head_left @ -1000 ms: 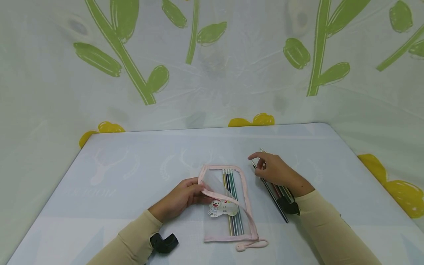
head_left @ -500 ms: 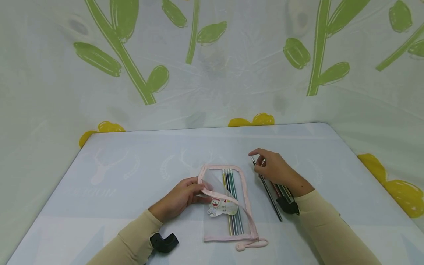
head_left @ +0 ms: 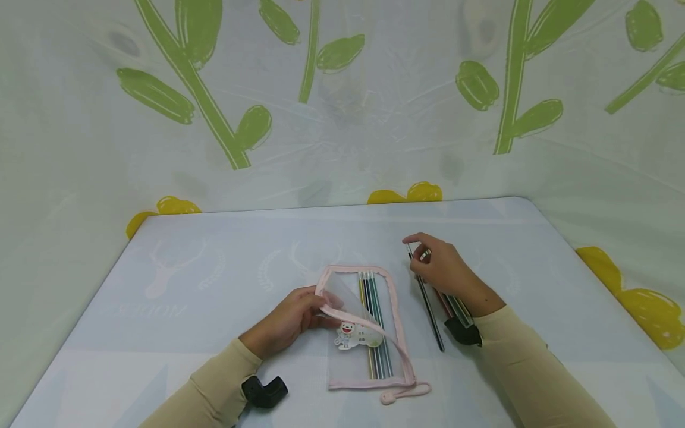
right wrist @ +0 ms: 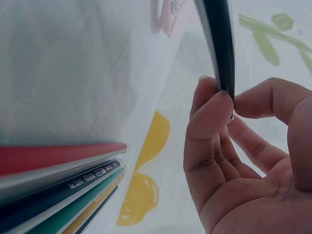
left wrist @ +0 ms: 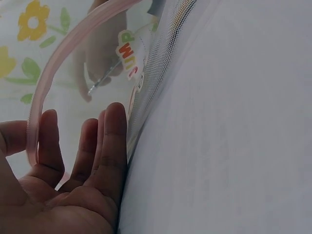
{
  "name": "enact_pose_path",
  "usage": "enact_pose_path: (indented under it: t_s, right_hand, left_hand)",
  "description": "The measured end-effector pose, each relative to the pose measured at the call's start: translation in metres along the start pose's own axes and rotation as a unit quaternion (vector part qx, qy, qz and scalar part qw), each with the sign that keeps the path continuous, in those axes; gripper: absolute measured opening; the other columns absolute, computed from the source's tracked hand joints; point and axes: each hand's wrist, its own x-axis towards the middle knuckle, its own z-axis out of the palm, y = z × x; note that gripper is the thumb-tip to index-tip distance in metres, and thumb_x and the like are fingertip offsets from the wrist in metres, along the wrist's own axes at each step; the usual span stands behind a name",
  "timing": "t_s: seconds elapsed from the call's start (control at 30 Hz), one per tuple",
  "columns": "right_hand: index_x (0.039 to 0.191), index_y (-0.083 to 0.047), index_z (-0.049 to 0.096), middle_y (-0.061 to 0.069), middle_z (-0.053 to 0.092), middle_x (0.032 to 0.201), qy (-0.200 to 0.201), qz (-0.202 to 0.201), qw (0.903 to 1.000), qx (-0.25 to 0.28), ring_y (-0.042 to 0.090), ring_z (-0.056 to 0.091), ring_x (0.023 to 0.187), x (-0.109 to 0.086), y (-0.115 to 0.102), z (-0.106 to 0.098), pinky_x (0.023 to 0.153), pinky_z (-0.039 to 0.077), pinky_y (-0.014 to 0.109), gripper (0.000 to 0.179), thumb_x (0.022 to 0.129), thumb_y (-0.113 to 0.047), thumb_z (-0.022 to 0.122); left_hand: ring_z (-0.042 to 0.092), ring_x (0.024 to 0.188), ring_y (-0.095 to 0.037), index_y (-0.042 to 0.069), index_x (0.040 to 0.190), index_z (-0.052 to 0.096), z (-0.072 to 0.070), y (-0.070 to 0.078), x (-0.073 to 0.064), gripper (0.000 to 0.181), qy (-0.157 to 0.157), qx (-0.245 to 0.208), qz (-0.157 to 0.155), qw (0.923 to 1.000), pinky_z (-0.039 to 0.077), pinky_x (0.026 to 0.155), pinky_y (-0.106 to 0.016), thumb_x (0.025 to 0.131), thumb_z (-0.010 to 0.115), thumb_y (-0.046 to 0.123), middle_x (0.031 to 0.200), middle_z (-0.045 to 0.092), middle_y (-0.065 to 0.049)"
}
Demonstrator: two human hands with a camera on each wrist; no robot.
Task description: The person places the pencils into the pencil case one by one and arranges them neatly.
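Observation:
A clear zip pencil case (head_left: 342, 365) with pink trim lies on the table, several pencils (head_left: 381, 359) inside it. My left hand (head_left: 291, 315) holds its mouth open at the left. In the left wrist view, the pink edge (left wrist: 35, 117) sits between thumb and index finger, and the other fingers (left wrist: 114, 126) extend inside against the mesh. To the right of the case, my right hand (head_left: 444, 267) pinches one dark pencil (head_left: 428, 306) near its far end, as the pencil (right wrist: 222, 48) also shows in the right wrist view.
Several loose pencils (right wrist: 63, 161), among them red, navy, green and yellow ones, lie together under the right wrist. A pink pull loop (head_left: 404, 393) hangs from the case's near right corner. A cartoon label (head_left: 355, 336) shows on the case. Behind the table hangs a leaf-patterned sheet (head_left: 374, 131).
My right hand has moved slightly away from me, drawing the dark pencil with it; the pencil's near end has swung left, away from the loose bunch. My left hand and the case stay almost still.

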Motion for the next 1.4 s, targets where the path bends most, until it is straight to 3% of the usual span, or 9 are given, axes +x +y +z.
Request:
enact_pose_path:
  t_s: [0.2,0.43,0.63,0.9,1.17,1.4]
  right_hand:
    - [0.136,-0.009,0.055,0.012,0.065,0.100,0.028,-0.007,0.9995,0.012,0.018,0.060,0.072,0.001,0.000,0.000,0.056,0.052,0.027,0.044,0.093,-0.008,0.057]
    - [0.139,-0.011,0.051,0.017,0.064,0.104,0.035,-0.015,0.9958,0.084,0.018,0.066,0.071,0.002,-0.001,-0.002,0.060,0.058,0.030,0.044,0.096,-0.008,0.057]
    - [0.142,-0.013,0.048,0.017,0.061,0.106,0.046,-0.014,0.9932,0.106,0.018,0.066,0.068,0.001,-0.005,-0.002,0.060,0.057,0.031,0.046,0.097,-0.009,0.058]
    - [0.144,-0.014,0.047,0.018,0.059,0.109,0.062,-0.003,0.9868,0.150,0.017,0.068,0.071,0.001,-0.008,0.000,0.071,0.062,0.039,0.047,0.099,-0.012,0.058]
    - [0.144,-0.014,0.046,0.018,0.059,0.110,0.085,-0.009,0.9835,0.160,0.018,0.069,0.069,-0.002,-0.012,-0.006,0.066,0.060,0.034,0.046,0.099,-0.012,0.056]
    - [0.146,-0.013,0.043,0.018,0.057,0.109,0.111,-0.015,0.9753,0.191,0.012,0.069,0.069,-0.003,-0.013,-0.011,0.070,0.061,0.027,0.047,0.100,-0.012,0.055]
  left_hand:
    - [0.068,0.107,-0.020,-0.011,0.116,0.059,0.000,0.002,-0.001,0.035,-0.002,0.002,0.000,1.0000,0.057,0.097,-0.037,0.099,0.035,0.009,0.123,0.060,-0.014]
    - [0.068,0.106,-0.019,-0.009,0.115,0.060,0.000,0.002,-0.001,0.034,-0.006,0.002,0.005,1.0000,0.057,0.096,-0.036,0.098,0.036,0.009,0.121,0.061,-0.012]
    - [0.068,0.105,-0.019,-0.007,0.112,0.061,-0.001,0.001,-0.001,0.032,-0.007,-0.002,0.012,0.9999,0.058,0.095,-0.036,0.098,0.036,0.008,0.118,0.062,-0.009]
    - [0.068,0.106,-0.019,-0.009,0.112,0.061,0.000,0.001,0.000,0.033,-0.006,0.004,0.011,0.9999,0.058,0.095,-0.036,0.098,0.036,0.008,0.119,0.062,-0.010]
    - [0.068,0.106,-0.018,-0.009,0.111,0.060,0.000,0.001,0.000,0.032,-0.004,0.007,0.014,0.9999,0.058,0.096,-0.036,0.097,0.036,0.008,0.119,0.062,-0.009]
    - [0.068,0.106,-0.019,-0.007,0.109,0.061,0.000,0.001,0.000,0.032,-0.004,0.007,0.013,0.9999,0.057,0.096,-0.036,0.097,0.035,0.008,0.119,0.062,-0.010]
